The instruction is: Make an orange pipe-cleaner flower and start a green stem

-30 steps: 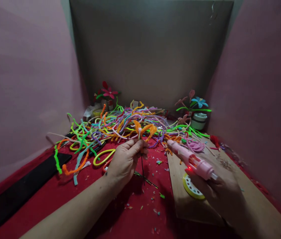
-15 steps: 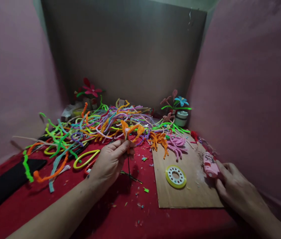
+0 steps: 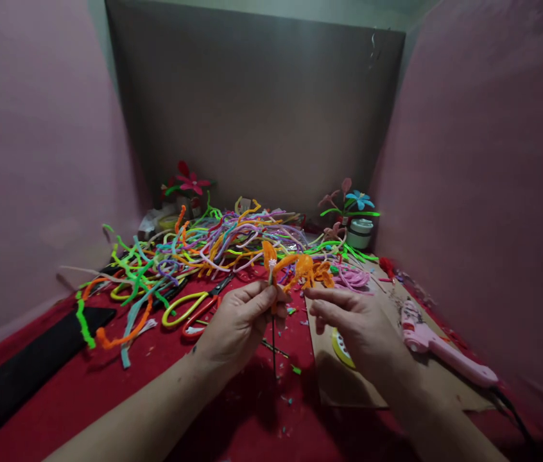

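Note:
Upright between the fingers of my left hand (image 3: 247,321) is an orange pipe-cleaner flower (image 3: 270,253) with a small pale centre and a thin dark stem (image 3: 274,350) hanging below. My right hand (image 3: 358,327) is just right of the flower, fingers apart, with nothing seen in it. It partly covers a yellow tape roll (image 3: 343,348) on a brown board (image 3: 343,389). The pink glue gun (image 3: 454,356) lies on the board's right side. Orange petal pieces (image 3: 323,274) and pink pipe cleaners (image 3: 352,280) lie behind my right hand.
A tangled heap of colourful pipe cleaners (image 3: 233,237) spreads across the red cloth (image 3: 233,410). Yellow-and-red scissors (image 3: 187,308) lie left of my left hand, and a black strip (image 3: 40,353) is at far left. Finished flowers (image 3: 359,199) and a white jar (image 3: 361,233) stand at back right.
My right hand has let go of the pink glue gun, now lying on the board, and moved left beside the flower. The view has shifted, showing more of the scissors.

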Action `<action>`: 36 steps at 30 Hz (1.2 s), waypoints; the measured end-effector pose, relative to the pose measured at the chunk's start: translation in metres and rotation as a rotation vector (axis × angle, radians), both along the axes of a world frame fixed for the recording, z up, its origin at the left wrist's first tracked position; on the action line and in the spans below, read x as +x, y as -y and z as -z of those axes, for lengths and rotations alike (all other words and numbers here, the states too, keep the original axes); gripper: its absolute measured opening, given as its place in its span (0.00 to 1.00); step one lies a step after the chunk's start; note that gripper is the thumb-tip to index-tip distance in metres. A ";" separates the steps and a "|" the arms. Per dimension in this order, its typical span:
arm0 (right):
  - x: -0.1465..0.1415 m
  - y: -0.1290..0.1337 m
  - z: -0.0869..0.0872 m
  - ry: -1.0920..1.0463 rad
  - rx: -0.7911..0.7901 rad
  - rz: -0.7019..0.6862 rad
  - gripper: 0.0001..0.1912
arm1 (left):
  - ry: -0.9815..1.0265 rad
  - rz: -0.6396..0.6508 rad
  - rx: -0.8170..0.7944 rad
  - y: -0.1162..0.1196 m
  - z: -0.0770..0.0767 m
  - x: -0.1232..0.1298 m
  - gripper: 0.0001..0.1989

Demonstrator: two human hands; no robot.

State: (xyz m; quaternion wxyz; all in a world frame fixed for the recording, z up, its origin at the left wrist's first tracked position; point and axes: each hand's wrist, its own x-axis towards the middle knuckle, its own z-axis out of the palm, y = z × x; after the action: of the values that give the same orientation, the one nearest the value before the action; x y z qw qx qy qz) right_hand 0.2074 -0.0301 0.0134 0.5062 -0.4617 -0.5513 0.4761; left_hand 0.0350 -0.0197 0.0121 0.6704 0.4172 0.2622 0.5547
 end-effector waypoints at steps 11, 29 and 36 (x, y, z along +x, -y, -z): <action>-0.033 -0.015 0.006 -0.507 0.021 -0.101 0.06 | -0.044 0.063 0.042 0.003 0.002 0.004 0.08; -0.044 0.013 -0.008 0.223 0.471 0.237 0.05 | -0.488 -0.229 0.297 0.012 -0.012 -0.002 0.07; -0.041 0.011 -0.008 0.247 0.443 0.203 0.05 | -0.440 -0.168 0.198 0.008 -0.011 -0.005 0.05</action>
State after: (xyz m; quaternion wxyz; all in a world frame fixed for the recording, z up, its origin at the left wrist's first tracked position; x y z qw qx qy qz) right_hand 0.1660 -0.0407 0.0216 0.5690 -0.4472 -0.6503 0.2309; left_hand 0.0298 -0.0273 0.0232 0.5048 0.5682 0.3801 0.5271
